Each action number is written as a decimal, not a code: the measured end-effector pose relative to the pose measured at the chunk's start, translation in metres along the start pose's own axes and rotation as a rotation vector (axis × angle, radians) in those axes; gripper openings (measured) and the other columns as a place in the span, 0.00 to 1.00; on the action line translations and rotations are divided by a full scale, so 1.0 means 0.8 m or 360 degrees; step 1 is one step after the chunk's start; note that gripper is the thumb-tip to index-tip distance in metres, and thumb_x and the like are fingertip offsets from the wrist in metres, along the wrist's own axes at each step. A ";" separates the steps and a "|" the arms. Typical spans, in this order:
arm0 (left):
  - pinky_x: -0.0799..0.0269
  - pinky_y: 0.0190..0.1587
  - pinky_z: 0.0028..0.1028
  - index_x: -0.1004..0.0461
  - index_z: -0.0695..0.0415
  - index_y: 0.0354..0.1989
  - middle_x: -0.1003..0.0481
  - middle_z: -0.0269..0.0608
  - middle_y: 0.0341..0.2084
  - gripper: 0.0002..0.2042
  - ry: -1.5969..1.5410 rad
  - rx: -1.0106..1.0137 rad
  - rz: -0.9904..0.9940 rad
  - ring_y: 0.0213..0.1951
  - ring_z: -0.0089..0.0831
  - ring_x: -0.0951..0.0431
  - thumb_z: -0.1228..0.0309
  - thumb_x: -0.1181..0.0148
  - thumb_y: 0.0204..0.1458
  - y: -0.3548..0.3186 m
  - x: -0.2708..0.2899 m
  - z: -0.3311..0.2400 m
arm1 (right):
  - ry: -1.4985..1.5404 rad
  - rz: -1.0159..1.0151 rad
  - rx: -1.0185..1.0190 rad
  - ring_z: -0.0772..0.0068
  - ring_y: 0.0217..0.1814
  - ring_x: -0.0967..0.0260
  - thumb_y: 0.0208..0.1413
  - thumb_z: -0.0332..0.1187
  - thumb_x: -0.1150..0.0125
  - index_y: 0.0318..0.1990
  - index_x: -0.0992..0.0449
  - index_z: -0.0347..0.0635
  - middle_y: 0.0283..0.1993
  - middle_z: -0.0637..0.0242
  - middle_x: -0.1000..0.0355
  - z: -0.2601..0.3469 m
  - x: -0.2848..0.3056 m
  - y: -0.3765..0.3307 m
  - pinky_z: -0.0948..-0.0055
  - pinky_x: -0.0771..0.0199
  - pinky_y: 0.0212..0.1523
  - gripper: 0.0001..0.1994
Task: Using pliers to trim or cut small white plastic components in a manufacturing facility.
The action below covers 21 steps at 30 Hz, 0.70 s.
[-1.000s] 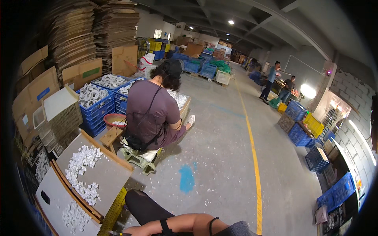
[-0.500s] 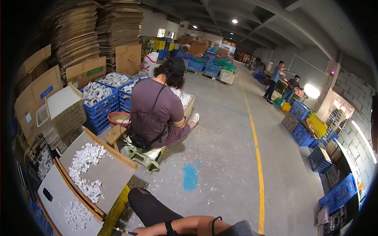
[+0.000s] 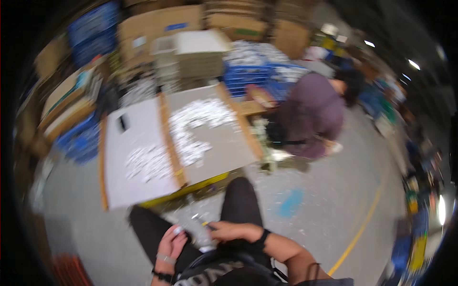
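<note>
My left hand (image 3: 171, 244) is above my lap, its fingers closed on a small white piece (image 3: 178, 230) at their tips. Opposite it, my right hand (image 3: 228, 231) is curled round a slim tool (image 3: 205, 223) with a yellow part; blur hides its exact kind. Between my hands and knees lies a pale, see-through heap or bag (image 3: 194, 229), too smeared to name. In front of my knees, a white wooden-edged board (image 3: 119, 176) carries small white pieces (image 3: 149, 163). Beside it, a grey board (image 3: 224, 155) bears a larger heap of white pieces (image 3: 188, 131).
A dark flat object (image 3: 124, 122) lies on the white board. Blue crates (image 3: 245, 80) of white parts and a pale crate (image 3: 199, 59) stand behind. A seated co-worker (image 3: 307, 114) in purple is at right. Cardboard (image 3: 160, 24) stands at the back.
The view has swung left and down, bringing both boards toward the middle. My left hand and lap have come into view; the right hand now shows more fully.
</note>
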<state>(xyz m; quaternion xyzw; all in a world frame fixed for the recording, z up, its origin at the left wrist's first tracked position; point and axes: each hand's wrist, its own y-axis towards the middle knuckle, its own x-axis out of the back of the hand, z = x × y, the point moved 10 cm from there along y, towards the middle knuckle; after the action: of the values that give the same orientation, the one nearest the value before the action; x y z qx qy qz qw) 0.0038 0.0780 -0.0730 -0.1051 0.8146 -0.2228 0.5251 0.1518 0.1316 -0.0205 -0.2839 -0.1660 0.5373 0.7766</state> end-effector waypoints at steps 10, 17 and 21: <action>0.29 0.43 0.29 0.34 0.65 0.50 0.27 0.42 0.32 0.16 -0.0136 -0.0056 0.0042 0.35 0.28 0.26 0.72 0.47 0.55 -0.011 0.023 -0.004 | -0.0086 0.0212 0.0094 0.74 0.43 0.37 0.48 0.31 0.50 0.45 0.34 0.35 0.39 0.65 0.34 -0.012 -0.034 0.026 0.75 0.37 0.47 0.16; 0.31 0.40 0.27 0.33 0.64 0.44 0.29 0.38 0.29 0.11 -0.0048 -0.0063 0.0031 0.31 0.27 0.29 0.71 0.51 0.57 -0.001 0.025 -0.001 | -0.0476 0.0201 0.0115 0.66 0.46 0.35 0.48 0.33 0.49 0.49 0.37 0.32 0.42 0.57 0.32 -0.008 -0.036 0.032 0.70 0.36 0.50 0.21; 0.32 0.41 0.28 0.32 0.61 0.42 0.29 0.37 0.28 0.09 0.0037 -0.0072 0.0014 0.31 0.27 0.30 0.70 0.52 0.58 0.002 0.021 -0.002 | -0.0565 0.0192 0.0057 0.61 0.47 0.34 0.48 0.34 0.48 0.51 0.38 0.31 0.44 0.53 0.32 0.000 -0.038 0.028 0.69 0.36 0.50 0.23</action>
<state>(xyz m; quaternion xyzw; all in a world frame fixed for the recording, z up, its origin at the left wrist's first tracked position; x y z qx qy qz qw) -0.0049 0.0730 -0.0868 -0.1109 0.8259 -0.2033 0.5141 0.1237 0.1090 -0.0326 -0.1802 -0.2734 0.6275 0.7064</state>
